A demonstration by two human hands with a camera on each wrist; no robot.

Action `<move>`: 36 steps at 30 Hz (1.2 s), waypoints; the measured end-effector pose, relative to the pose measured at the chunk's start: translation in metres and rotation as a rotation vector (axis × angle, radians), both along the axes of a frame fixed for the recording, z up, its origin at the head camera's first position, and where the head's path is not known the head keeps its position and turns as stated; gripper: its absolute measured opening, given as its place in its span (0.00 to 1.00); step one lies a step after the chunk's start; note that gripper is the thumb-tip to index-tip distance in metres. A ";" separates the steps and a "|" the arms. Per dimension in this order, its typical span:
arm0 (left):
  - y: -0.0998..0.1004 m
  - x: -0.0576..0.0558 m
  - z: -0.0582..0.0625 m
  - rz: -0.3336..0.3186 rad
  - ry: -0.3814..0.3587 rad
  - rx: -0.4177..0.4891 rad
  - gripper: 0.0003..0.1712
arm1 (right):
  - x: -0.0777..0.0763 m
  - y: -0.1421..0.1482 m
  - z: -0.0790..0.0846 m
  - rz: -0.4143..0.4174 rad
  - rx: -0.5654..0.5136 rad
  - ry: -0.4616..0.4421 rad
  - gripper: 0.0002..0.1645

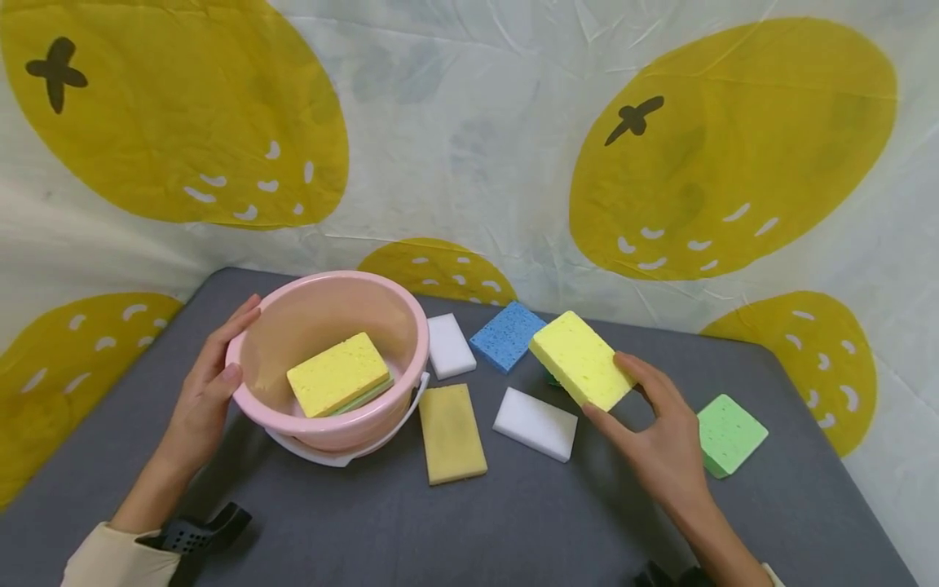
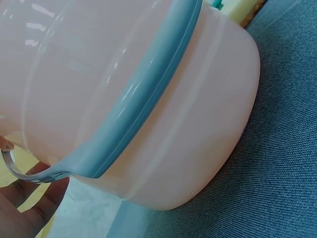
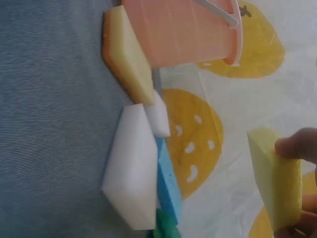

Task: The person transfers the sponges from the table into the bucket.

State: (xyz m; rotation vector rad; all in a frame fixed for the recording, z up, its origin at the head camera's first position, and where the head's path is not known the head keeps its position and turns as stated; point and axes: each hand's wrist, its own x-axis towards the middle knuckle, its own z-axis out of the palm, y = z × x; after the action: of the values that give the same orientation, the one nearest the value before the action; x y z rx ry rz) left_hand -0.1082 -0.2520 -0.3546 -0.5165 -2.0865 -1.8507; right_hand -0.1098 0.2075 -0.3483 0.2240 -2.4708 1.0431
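My left hand (image 1: 209,395) holds the rim of a pink bucket (image 1: 330,285) on its left side, thumb near the edge. Inside the bucket a yellow sponge (image 1: 339,373) lies on top of a green one. In the left wrist view the bucket's wall (image 2: 208,119) and its handle (image 2: 143,99) fill most of the picture. My right hand (image 1: 663,436) pinches another yellow sponge (image 1: 582,359) by its right end, raised over the table. The right wrist view shows this sponge (image 3: 277,183) between thumb and fingers, apart from the sponges on the table.
On the grey table (image 1: 352,530) lie a tan sponge (image 1: 453,434), white sponges (image 1: 536,424), a blue sponge (image 1: 508,336) and, at the right, a green sponge (image 1: 731,434). Something dark green (image 3: 166,225) sits beside the blue sponge. A patterned curtain (image 1: 455,122) hangs behind.
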 end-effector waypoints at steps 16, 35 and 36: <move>0.001 0.001 0.004 0.003 -0.008 -0.022 0.29 | -0.001 -0.045 0.064 0.281 0.070 0.041 0.36; 0.004 0.005 0.010 0.034 -0.053 -0.047 0.29 | -0.037 -0.073 0.069 0.591 0.048 0.085 0.34; 0.004 0.005 0.010 0.034 -0.054 -0.047 0.29 | -0.037 -0.078 0.073 0.607 0.043 0.091 0.33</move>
State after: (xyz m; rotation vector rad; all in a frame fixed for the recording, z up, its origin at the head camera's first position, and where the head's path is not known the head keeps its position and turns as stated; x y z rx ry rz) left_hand -0.1029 -0.2479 -0.3445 -0.4450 -2.1648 -1.8196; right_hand -0.1463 0.1296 -0.2749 1.0591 -2.3912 1.1689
